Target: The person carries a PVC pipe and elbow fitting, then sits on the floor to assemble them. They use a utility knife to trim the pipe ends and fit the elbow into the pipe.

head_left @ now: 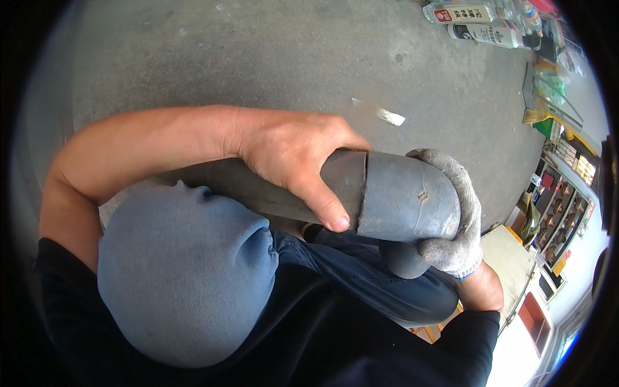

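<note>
A dark grey pipe lies across my lap, beyond my raised left knee. Bare, my left hand wraps over the pipe from above, its thumb on the near side close to the seam. At the pipe's right end sits a lighter grey elbow fitting, its edge meeting the pipe along a dark line; how deep the two overlap cannot be seen. The elbow bends down toward my right thigh. My right hand, in a knitted grey-white glove, is curled round the elbow's outer curve.
A pale scrap lies on the concrete floor ahead. Several bottles lie toward the far right. Along the right are a yellow broom, a shelf with items and a pale tabletop.
</note>
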`<act>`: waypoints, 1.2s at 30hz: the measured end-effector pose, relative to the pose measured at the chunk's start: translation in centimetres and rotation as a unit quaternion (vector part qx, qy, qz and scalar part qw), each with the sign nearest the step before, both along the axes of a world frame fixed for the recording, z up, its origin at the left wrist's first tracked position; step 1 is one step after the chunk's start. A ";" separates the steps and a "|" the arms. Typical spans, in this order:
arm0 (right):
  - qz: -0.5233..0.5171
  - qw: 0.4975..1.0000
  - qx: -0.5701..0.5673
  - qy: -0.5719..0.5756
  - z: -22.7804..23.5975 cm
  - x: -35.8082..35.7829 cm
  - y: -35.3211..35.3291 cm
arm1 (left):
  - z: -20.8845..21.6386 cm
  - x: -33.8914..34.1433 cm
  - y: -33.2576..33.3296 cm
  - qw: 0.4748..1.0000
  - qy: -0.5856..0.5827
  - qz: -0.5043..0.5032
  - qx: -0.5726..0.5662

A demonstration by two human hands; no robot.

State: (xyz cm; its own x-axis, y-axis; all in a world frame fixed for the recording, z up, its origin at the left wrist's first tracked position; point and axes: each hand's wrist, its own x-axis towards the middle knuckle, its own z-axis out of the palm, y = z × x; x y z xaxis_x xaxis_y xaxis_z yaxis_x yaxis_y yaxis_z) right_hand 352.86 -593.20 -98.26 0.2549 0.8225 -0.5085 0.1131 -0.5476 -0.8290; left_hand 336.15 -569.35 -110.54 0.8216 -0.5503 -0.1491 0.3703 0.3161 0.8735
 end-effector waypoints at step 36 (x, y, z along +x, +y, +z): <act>0.089 0.995 0.004 -0.044 -0.1 0.6 1.7 | -0.9 0.0 0.9 1.000 0.006 -0.022 -0.005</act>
State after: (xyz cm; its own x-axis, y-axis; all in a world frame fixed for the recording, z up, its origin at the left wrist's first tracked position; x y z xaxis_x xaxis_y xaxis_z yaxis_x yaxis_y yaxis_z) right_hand 353.46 -591.54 -98.31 0.1480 0.8627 -0.4836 0.2798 -0.5055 -0.8162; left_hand 336.19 -568.45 -111.42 0.7945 -0.5878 -0.1527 0.3941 0.3078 0.8660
